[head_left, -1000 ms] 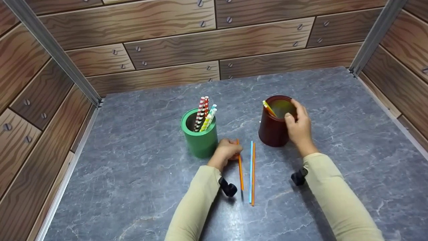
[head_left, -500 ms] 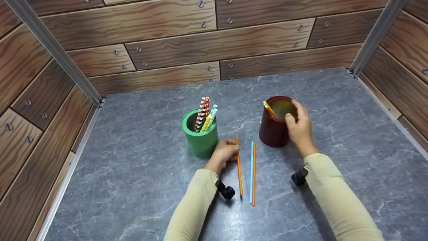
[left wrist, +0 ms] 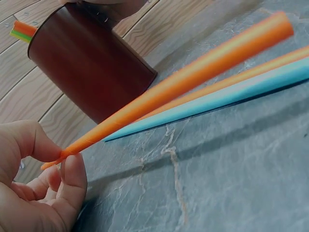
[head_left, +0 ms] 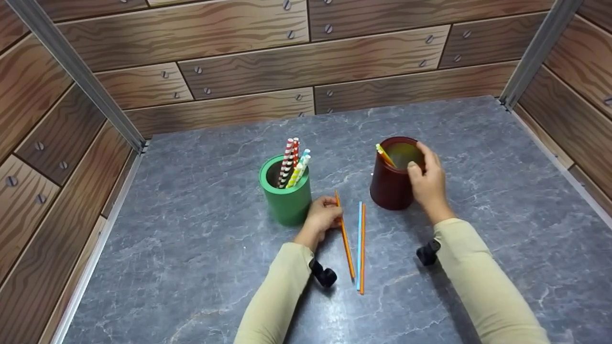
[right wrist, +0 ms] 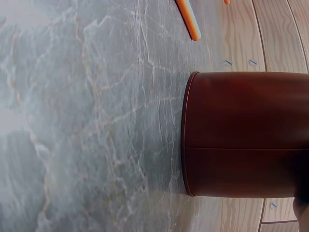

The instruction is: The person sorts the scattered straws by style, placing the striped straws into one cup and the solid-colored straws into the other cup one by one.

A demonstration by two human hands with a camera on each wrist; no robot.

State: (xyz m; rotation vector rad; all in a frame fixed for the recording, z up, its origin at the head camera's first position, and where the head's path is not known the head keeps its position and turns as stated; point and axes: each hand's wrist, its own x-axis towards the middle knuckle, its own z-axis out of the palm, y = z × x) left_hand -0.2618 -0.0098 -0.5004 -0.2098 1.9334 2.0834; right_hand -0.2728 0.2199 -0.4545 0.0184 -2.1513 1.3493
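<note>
Between thumb and fingertips my left hand (head_left: 322,216) pinches an orange straw (head_left: 346,246) near its far end. The left wrist view shows that straw slanting up off the table, its shadow below. Beside it a blue straw (head_left: 359,243) and a second orange straw (head_left: 363,253) lie side by side on the grey marbled table. With its thumb by the near rim, my right hand (head_left: 429,184) grips the upper right side of an upright dark red cup (head_left: 391,188). Inside, several thin straws (head_left: 384,154), yellow and orange among them, lean against the left rim.
A green cup (head_left: 289,205) stands just left of my left hand. It holds several striped and dotted paper straws (head_left: 286,165), which stick up above its rim. Wood-patterned walls (head_left: 248,67) enclose the table at the back and both sides.
The orange straw in my left hand has shifted slightly away from me, and its near end has swung right toward the two lying straws. My right hand and the red cup have stayed in place.
</note>
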